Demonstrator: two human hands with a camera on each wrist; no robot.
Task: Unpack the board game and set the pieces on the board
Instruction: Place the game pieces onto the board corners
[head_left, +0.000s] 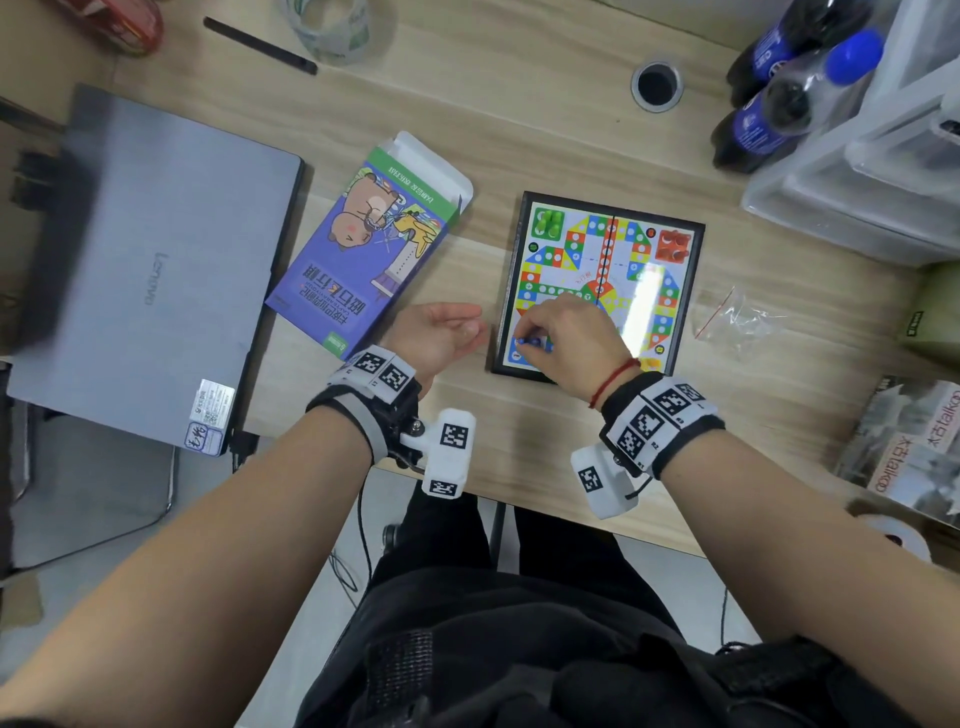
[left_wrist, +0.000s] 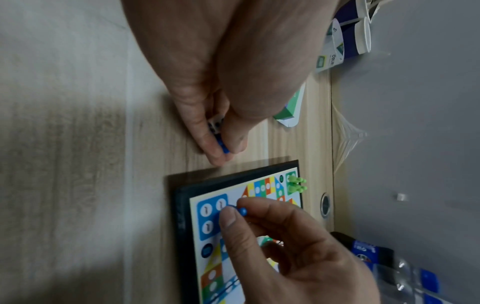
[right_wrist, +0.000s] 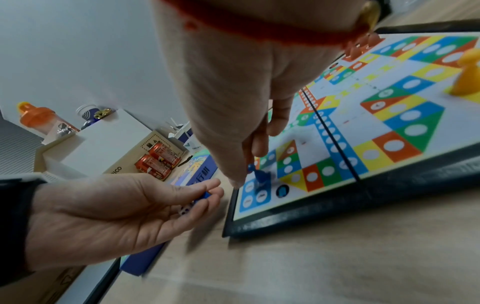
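One closed laptop (head_left: 150, 270) and one game box (head_left: 363, 254) lie on the tabletop (head_left: 519, 104). The left hand (head_left: 441, 332), fingers curled, cups blue pieces and a die (right_wrist: 185, 209). One board (head_left: 597, 283) holds four green pawns (head_left: 549, 222), red pawns (head_left: 674, 245); the right hand (head_left: 566, 332) pinches one blue pawn (left_wrist: 242, 211) over the blue corner.

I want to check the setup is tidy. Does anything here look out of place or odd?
Nothing looks damaged or spilled. The board lies flat; green pieces and red pieces stand in their corners. Only the empty clear bag lies crumpled on the desk beside the board.
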